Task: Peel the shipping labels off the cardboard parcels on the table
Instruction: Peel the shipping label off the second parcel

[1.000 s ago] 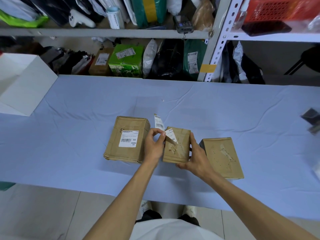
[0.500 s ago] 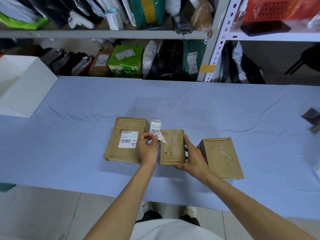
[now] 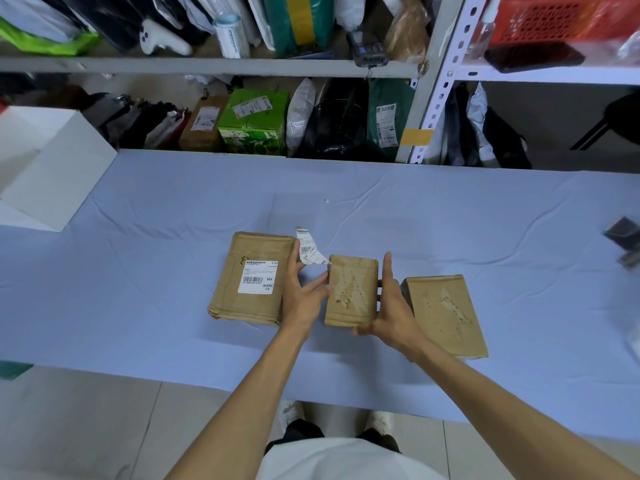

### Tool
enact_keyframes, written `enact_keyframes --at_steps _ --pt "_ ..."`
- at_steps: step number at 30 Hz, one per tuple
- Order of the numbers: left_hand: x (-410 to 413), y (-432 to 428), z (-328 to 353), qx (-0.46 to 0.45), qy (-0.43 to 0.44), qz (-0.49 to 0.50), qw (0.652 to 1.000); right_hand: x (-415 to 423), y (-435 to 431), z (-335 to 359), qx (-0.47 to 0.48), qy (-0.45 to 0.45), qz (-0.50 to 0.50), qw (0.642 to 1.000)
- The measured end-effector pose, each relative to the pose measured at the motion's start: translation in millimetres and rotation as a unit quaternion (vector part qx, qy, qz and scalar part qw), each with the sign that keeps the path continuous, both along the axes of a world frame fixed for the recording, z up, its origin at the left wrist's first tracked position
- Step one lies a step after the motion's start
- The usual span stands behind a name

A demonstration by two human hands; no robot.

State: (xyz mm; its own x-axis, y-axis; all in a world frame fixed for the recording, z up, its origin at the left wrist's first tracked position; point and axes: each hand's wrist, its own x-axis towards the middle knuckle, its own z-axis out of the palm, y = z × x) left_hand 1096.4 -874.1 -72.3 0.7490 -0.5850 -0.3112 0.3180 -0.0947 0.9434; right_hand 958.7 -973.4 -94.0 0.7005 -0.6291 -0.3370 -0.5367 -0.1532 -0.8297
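Three brown cardboard parcels lie on the blue table cloth (image 3: 173,271). The left parcel (image 3: 242,306) carries a white shipping label (image 3: 258,277). Torn paper marks cover the bare top of the middle parcel (image 3: 351,289), and the right parcel (image 3: 445,313) shows the same. My left hand (image 3: 304,296) pinches a peeled white label (image 3: 310,251) at its thumb, while its other fingers stretch toward the middle parcel's left side. The label's lower tip reaches that parcel's far left corner. My right hand (image 3: 391,303) grips the middle parcel's right side.
A white box (image 3: 52,174) stands at the table's left end. Behind the table, metal shelves (image 3: 207,65) hold bags and parcels, among them a green carton (image 3: 252,123). A dark object (image 3: 623,237) lies at the right edge. The table's near edge runs just below my forearms.
The label has come away from the middle parcel's top and moved left and up with my left hand. The parcel now lies flat, and my left fingers have spread.
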Motion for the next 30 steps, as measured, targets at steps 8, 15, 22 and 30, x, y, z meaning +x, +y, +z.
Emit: enact_keyframes --at_steps 8,15,22,30 --pt "-7 6 2 0.002 -0.023 -0.051 0.998 7 -1 8 -0.028 0.018 -0.034 0.999" --pt "-3 14 -4 0.031 -0.007 -0.046 0.998 11 0 9 -0.072 -0.044 -0.083 0.993" --pt "-2 13 -7 0.045 0.006 -0.026 0.999 12 0 15 -0.078 0.018 -0.046 0.996" --pt "0 12 -9 0.055 0.019 -0.004 0.998 29 0 17 -0.112 0.049 -0.008 0.992"
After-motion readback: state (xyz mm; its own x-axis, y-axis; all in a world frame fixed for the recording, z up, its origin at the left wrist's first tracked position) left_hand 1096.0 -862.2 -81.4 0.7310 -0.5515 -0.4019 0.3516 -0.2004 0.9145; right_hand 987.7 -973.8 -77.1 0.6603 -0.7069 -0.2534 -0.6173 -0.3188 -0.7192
